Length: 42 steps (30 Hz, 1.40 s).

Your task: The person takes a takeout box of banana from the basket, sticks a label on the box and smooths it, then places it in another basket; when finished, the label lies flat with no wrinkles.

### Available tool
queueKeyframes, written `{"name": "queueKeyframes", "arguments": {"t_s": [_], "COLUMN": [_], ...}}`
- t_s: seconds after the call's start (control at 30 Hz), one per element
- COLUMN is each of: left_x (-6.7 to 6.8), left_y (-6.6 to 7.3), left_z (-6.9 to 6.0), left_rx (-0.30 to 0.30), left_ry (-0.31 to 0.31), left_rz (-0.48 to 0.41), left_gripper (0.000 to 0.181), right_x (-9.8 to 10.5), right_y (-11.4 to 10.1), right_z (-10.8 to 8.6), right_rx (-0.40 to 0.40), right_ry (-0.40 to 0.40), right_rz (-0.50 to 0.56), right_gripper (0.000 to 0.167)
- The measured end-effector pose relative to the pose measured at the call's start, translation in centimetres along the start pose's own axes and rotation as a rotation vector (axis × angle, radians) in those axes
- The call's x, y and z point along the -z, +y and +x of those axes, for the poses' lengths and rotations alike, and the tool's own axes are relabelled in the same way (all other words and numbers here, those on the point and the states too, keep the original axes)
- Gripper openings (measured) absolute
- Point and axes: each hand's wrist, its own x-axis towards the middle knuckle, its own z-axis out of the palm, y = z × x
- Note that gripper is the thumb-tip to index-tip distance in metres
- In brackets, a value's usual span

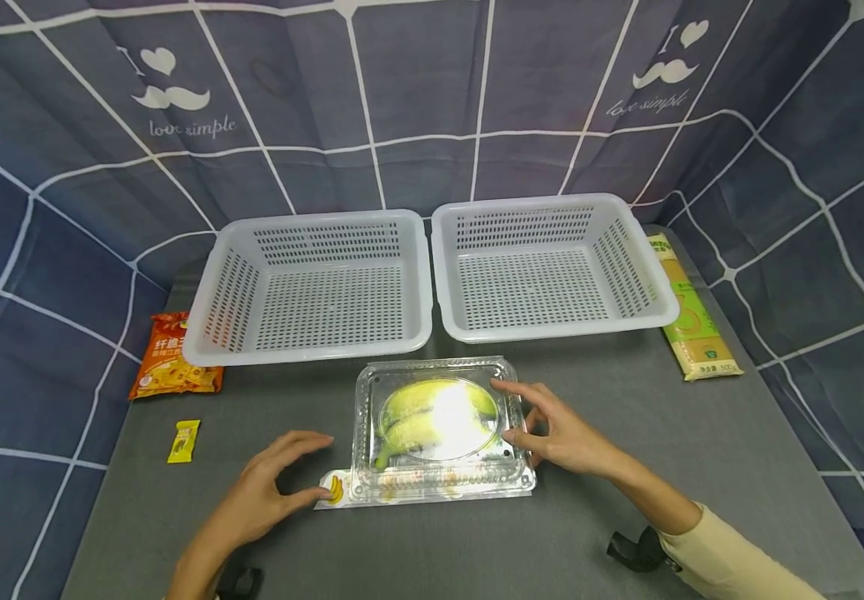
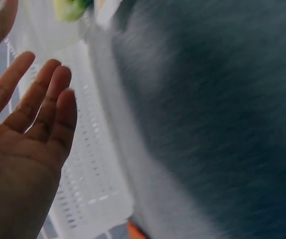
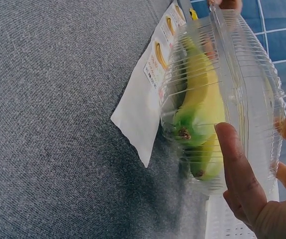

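Note:
A clear plastic clamshell box [image 1: 367,417] with green-yellow bananas [image 3: 203,102] inside lies at the front middle of the table, on a white strip [image 3: 134,117] printed with small banana pictures. At the box's right edge is my right hand [image 1: 562,433], its index finger and thumb spread at the lid; firm contact is hard to tell. The thumb [image 3: 240,167] shows in front of the box in the right wrist view. My left hand [image 1: 259,492] curves loosely left of the box, thumb near the strip's left end. Its palm [image 2: 21,154] shows with nothing in it.
Two white perforated baskets, left [image 1: 307,358] and right [image 1: 559,332], stand behind the box. An orange snack bag [image 1: 169,367] and a small yellow packet [image 1: 184,442] lie at left. A green-yellow food bag [image 1: 701,333] lies at right. Grid-patterned curtains [image 1: 432,92] enclose the table.

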Motion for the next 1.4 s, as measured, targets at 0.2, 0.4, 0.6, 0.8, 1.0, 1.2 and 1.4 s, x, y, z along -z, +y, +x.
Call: {"name": "queueKeyframes", "arguments": {"t_s": [0.2, 0.4, 0.6, 0.8, 1.0, 1.2, 1.4], "left_x": [-1.7, -2.7, -2.8, -3.1, -3.2, -2.5, -1.0], "left_y": [-0.7, -1.2, -1.1, -1.4, -1.6, -1.8, -1.9], "left_z": [-0.7, -0.7, -0.5, -0.4, -0.4, -0.6, -1.4], "left_rx": [0.023, -0.029, -0.005, -0.058, -0.051, -0.029, -0.060], "left_ry": [-0.125, -0.152, -0.170, -0.159, -0.163, -0.202, -0.433], "left_rz": [-0.142, -0.160, -0.090, -0.059, -0.142, -0.348, -0.559], "left_gripper": [0.062, 0.056, 0.055, 0.055, 0.050, 0.035, 0.037], "right_x": [-0.1, -0.2, -0.2, -0.2, -0.2, -0.2, -0.1], "right_y": [0.1, 0.1, 0.2, 0.3, 0.2, 0.2, 0.0], "right_z": [-0.1, -0.2, -0.2, -0.2, -0.2, -0.1, -0.1], "right_rx": [-0.001, 0.004, 0.005, 0.003, 0.008, 0.012, 0.009], "right_ry": [0.001, 0.001, 0.004, 0.006, 0.011, 0.009, 0.015], "right_rz": [0.000, 0.001, 0.013, 0.014, 0.005, 0.016, 0.008], "right_gripper": [0.069, 0.068, 0.068, 0.068, 0.068, 0.067, 0.067]}}
